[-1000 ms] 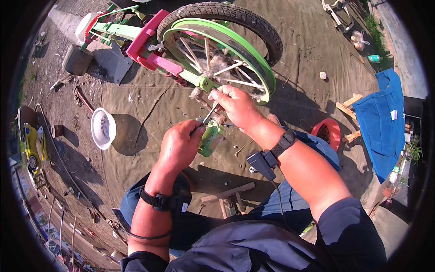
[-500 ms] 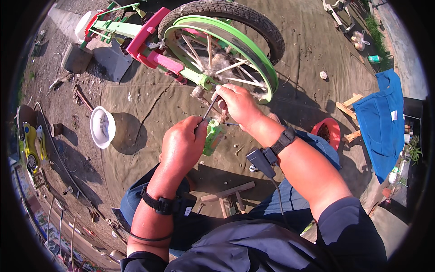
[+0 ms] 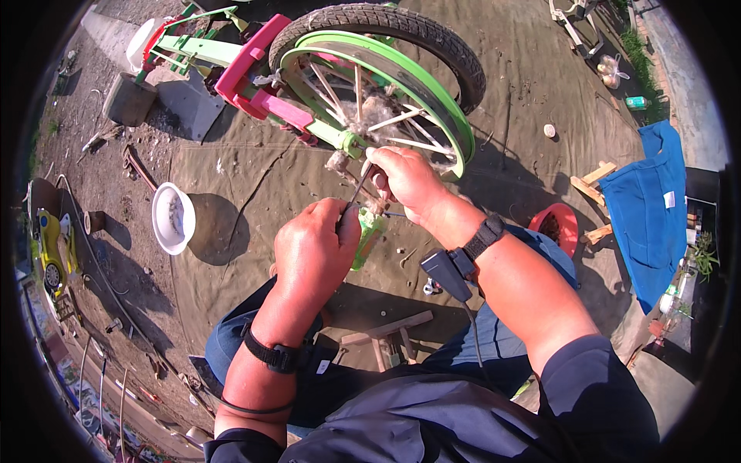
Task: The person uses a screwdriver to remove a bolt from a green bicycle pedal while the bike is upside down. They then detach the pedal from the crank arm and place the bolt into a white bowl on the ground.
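A thin dark metal rod runs slantwise between my two hands. My left hand is closed round its lower end. At the upper end, my right hand pinches it with thumb and fingers, just below the green hub of a spoked wheel. The wheel has a bright green rim and grey fluff among its pale spokes. A dirty crank-like part hangs under the hub, partly hidden by my hands. Beyond my left hand shows a light green piece, partly covered.
A black tyre and a pink frame part adjoin the wheel. A white basin stands left, a red bowl right. Blue cloth lies far right near wood pieces. A small wooden stool is between my legs.
My left hand has turned slightly, and the rod with it. Less of the light green piece shows beside that hand. My right hand stays near the hub.
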Demonstrator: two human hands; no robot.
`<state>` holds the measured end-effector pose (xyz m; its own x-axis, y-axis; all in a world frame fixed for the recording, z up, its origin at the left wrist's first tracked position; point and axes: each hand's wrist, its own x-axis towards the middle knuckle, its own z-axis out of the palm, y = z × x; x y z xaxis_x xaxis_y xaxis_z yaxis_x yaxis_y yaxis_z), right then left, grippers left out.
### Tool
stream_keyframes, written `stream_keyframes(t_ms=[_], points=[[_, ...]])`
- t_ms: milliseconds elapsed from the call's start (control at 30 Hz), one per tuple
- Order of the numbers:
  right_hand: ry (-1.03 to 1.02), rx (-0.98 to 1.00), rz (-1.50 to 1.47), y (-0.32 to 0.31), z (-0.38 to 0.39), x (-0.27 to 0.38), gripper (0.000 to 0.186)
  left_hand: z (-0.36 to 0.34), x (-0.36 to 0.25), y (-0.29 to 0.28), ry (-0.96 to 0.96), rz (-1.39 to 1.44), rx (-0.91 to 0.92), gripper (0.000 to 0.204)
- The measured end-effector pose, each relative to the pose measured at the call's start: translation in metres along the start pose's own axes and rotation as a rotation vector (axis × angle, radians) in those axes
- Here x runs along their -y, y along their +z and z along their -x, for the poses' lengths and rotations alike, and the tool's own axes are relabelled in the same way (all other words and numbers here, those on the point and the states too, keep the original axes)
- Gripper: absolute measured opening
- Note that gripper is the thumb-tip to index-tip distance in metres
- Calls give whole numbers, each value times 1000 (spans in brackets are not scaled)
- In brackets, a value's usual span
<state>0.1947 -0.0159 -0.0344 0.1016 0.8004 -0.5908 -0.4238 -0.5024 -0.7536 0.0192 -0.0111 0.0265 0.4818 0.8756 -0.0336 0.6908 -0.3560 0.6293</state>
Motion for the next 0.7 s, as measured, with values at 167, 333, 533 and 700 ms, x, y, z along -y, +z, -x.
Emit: stream_keyframes(t_ms=[167, 333, 533, 700], points=[[104, 17, -69, -2, -2, 0, 27, -12, -7, -4, 139, -42, -122, 12], [127, -8, -14, 2, -1, 10, 29, -18, -6, -7, 142, -23, -148, 14], [57, -16, 16, 3, -1, 8, 29, -15, -6, -15, 28, -18, -62, 17], [49, -8, 17, 1, -4, 6, 29, -15, -10, -11, 63, -27, -67, 19]])
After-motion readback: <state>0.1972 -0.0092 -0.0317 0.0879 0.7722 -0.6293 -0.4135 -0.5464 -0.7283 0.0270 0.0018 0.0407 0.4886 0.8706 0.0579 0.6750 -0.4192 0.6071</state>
